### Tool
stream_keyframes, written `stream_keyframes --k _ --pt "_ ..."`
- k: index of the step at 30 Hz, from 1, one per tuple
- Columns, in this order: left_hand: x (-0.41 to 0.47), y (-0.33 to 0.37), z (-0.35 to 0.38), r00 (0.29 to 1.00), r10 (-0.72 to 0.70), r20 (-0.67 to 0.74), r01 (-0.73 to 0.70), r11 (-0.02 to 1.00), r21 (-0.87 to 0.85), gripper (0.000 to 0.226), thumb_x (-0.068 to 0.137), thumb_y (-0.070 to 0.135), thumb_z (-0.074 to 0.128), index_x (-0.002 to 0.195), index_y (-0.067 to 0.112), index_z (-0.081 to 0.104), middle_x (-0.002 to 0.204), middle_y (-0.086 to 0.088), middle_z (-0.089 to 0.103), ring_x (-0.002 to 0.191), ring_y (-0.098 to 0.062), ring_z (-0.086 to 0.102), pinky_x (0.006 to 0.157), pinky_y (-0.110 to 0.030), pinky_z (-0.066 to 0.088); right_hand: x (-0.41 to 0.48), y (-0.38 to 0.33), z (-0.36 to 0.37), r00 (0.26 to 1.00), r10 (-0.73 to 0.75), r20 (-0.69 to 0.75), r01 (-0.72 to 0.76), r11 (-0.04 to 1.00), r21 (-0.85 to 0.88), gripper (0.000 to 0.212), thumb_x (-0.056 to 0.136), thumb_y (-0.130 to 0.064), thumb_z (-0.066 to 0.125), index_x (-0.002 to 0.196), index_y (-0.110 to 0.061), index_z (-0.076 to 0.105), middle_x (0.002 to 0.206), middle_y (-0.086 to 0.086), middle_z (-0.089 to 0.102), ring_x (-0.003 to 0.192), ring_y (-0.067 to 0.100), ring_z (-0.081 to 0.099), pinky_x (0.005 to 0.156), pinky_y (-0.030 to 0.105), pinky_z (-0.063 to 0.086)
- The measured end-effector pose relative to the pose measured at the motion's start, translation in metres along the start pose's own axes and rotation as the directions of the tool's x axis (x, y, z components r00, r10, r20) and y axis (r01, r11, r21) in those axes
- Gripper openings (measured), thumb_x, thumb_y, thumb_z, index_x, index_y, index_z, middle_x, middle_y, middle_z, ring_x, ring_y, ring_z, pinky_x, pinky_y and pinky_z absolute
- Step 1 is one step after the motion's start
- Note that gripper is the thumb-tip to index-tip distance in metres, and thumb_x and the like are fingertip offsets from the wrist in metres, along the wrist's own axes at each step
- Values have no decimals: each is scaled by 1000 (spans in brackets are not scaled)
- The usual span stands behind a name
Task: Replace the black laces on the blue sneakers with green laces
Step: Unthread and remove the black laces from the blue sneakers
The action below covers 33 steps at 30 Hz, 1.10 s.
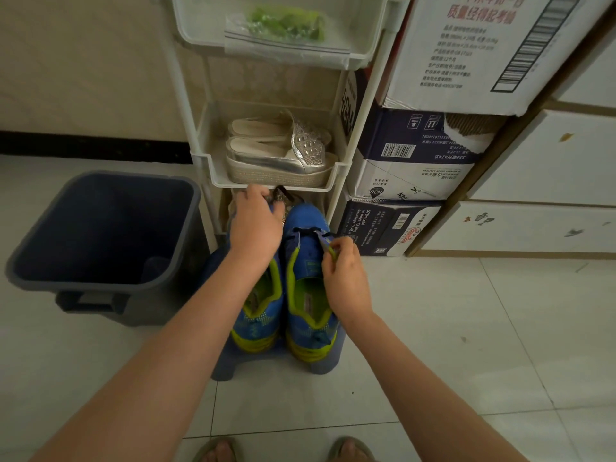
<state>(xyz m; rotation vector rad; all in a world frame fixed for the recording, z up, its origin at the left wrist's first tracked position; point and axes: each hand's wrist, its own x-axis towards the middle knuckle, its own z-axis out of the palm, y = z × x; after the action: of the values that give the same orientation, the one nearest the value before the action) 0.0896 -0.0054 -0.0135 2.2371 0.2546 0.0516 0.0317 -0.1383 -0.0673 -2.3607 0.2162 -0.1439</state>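
A: Where are the sneakers sitting?

B: Both are standing side by side on a low blue stool (233, 365) on the tiled floor, toes pointing at the white rack (336, 175). The left sneaker (263, 305) and right sneaker (306, 295) are touching along their inner sides.

A: Left hand?

B: The left hand (255, 221) is lying over the front of the left sneaker, its fingers curling down over the toe end and gripping it. A dark loop (282, 192) is poking out just beside the knuckles. I cannot tell what it is.

A: Right hand?

B: The right hand (343, 271) is pinching the right sneaker's eyelet edge between thumb and narrow fingers, just beside the black lace (308, 231) that is crossing the front of its throat.

A: And the green laces?

B: The green laces (286, 23) are lying in a clear zip bag (240, 41) in the rack's top tray, well apart from both hands.

A: Anything else around?

B: Silver platform shoes (283, 151) are sitting in the middle tray. A dark grey bin (103, 228) is standing on the floor left of the stool. Stacked cardboard boxes (416, 168) are standing right of the rack, with white drawers (550, 161) beyond them. Two sandalled feet (216, 450) are showing at the bottom edge.
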Motion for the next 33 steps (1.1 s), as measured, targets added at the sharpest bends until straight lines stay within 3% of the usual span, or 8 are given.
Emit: stream_keyframes --k 3,6,8,14,26,28,30,33 --pt "-11 2 12 999 21 48 -33 962 270 69 90 8 60 147 12 21 151 -14 19 123 -30 46 97 -35 42 7 -3 -4 995 -101 17 102 991 -83 26 96 -26 50 121 -19 51 118 4 46 96 24 56 71 39 49" --pt "-15 -2 13 941 332 -69 -254 824 507 39 88 9 61 126 18 55 142 -8 34 131 -28 33 106 -38 32 26 -7 -5 984 -173 48 178 978 -111 19 93 -24 56 109 -19 65 108 2 45 97 20 55 73 35 48" --pt "-18 -1 12 906 423 -24 -340 759 555 22 90 14 57 109 21 65 124 -4 50 119 -24 42 97 -34 34 41 -11 -5 978 -179 106 193 972 -138 20 91 -19 57 109 -19 68 109 4 46 102 21 54 76 34 47" --pt "-25 -8 19 961 182 211 -273 767 581 26 91 32 55 101 10 63 99 -11 65 89 -29 63 63 -35 44 64 -28 1 951 -181 250 269 881 -389 22 90 -16 58 111 -15 64 120 9 50 116 26 48 81 34 42" --pt "-27 -19 20 972 184 149 -235 833 502 24 91 22 51 80 4 62 77 -13 62 74 -29 62 55 -32 38 68 -30 6 938 -216 270 323 825 -464 18 91 -19 56 106 -17 66 114 6 58 111 25 51 75 33 40" --pt "-27 -20 19 973 175 149 -226 843 488 25 91 22 51 77 4 61 74 -12 61 72 -29 62 54 -32 37 69 -27 9 973 -145 179 206 897 -392 14 92 -19 54 102 -14 63 109 8 60 105 28 55 76 33 43" --pt "-27 -19 18 974 166 156 -221 848 482 25 91 21 51 74 4 58 71 -10 56 72 -29 61 52 -32 35 73 -21 7 990 142 13 -141 988 -65 13 91 -18 53 99 -10 60 104 13 63 96 31 59 81 39 50" --pt "-27 -19 18 974 159 163 -219 846 486 25 92 24 51 75 6 59 73 -9 56 74 -29 62 53 -31 36 77 -14 0 926 378 4 -368 899 237 11 90 -8 45 95 -10 55 104 13 57 91 30 55 81 36 48"
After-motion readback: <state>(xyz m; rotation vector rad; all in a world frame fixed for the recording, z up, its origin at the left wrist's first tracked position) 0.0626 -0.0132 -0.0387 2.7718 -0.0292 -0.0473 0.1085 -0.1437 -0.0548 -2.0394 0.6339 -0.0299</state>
